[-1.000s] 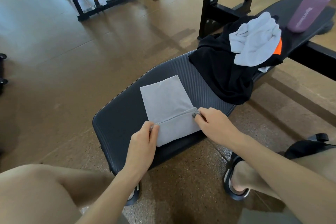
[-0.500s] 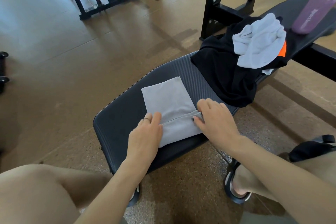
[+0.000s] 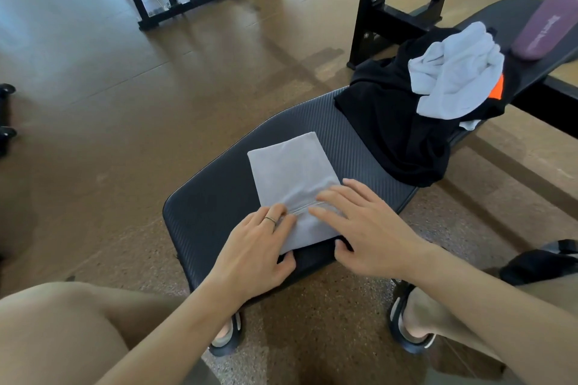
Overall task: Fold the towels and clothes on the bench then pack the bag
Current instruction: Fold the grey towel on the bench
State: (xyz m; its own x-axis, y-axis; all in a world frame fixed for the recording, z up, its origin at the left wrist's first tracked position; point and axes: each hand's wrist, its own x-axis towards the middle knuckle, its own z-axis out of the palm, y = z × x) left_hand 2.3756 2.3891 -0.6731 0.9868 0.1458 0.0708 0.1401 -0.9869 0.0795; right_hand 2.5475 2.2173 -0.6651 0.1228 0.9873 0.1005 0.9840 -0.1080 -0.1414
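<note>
Grey towel (image 3: 294, 178) folded flat on near end of bench (image 3: 219, 200). Left hand (image 3: 256, 247) flat on towel's near-left corner, fingers straight, tips at the hem seam; thumb off the near edge. Right hand (image 3: 366, 234) flat on near-right part, fingers spread and straight across the seam, thumb at the near edge. Neither grips. Black garment (image 3: 387, 122) and white towel (image 3: 453, 78) heaped farther along.

Bench (image 3: 219, 197) (towel (image 3: 291, 172), clothes (image 3: 384, 122), bottle (image 3: 550, 25))
</note>
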